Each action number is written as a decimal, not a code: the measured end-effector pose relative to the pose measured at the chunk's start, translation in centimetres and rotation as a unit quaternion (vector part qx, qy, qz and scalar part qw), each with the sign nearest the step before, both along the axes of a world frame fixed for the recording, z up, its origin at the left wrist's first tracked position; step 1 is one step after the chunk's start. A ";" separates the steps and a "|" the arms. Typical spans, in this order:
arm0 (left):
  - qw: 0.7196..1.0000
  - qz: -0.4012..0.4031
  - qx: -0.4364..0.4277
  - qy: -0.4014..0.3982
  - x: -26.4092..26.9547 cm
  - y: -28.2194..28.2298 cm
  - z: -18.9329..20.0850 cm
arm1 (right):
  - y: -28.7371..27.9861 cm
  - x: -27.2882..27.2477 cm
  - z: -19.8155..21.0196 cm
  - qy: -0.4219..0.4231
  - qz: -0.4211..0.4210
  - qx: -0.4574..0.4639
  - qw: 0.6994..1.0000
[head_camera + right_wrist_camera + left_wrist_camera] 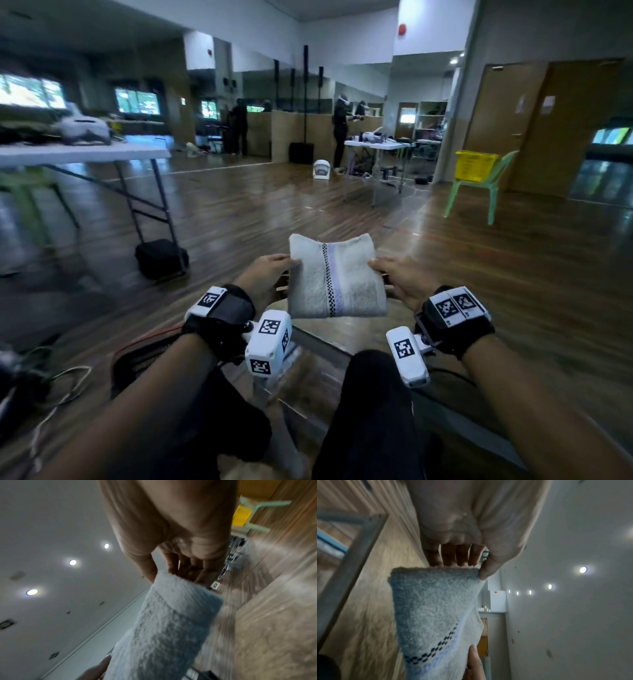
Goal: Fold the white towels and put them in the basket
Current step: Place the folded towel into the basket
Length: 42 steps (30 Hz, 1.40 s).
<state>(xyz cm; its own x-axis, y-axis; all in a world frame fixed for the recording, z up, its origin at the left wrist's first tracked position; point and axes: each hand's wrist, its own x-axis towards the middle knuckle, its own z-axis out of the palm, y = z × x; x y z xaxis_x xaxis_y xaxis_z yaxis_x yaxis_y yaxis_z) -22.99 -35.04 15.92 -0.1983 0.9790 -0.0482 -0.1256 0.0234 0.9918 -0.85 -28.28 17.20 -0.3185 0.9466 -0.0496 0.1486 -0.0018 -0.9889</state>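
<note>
The white towel is already folded into a compact, thick rectangle and is held up in the air in front of the person's knees, its checked and lilac stripe running away from the body along the towel's long axis. It hangs between 2 hands: the left hand pinches the left long edge, thumb on top and fingers tucked underneath, and the right hand pinches the opposite long edge the same way, thumb over and fingers curled below. So both grips are closed on cloth, at about the same height, with the towel spanning the gap and sagging slightly toward the near end. I judge the folding of this piece to be done and the carry to the basket to be the step in hand. A yellow basket sits on a green chair well apart from the towel, ahead and off to the right, by the brown door; whether it is the target basket I cannot tell, but if so the right hand is the nearer one and the towel would have to travel forward and rightward, long axis roughly leading. The likely risk is the layers slipping open if either pinch loosens. To the left stands a white folding table, and a red cable trails on the wooden floor.
</note>
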 end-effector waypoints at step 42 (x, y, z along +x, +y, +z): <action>0.845 0.342 -0.408 -0.049 -41.9 3.6 -40.0 | 12.9 -52.4 -39.1 -0.354 0.285 -0.152 0.878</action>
